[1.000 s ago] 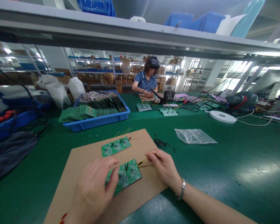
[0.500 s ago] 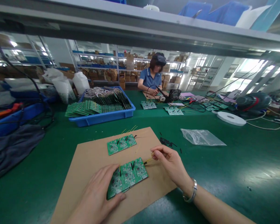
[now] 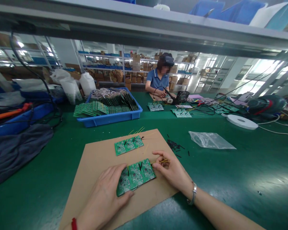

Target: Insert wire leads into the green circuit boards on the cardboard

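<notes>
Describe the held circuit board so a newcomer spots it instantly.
Find the brown cardboard sheet on the green tabletop. Seen against its middle is the nearer circuit board. Unlike the farther board, it has the left hand gripping its left end.

The cardboard (image 3: 93,156) looks matt, the tabletop (image 3: 230,174) glossy.

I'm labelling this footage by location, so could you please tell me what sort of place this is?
Probably an electronics assembly workshop: a blue tray of green circuit boards stands on the workbench, a co-worker is busy across it, and racks of boxes stand behind.
</notes>
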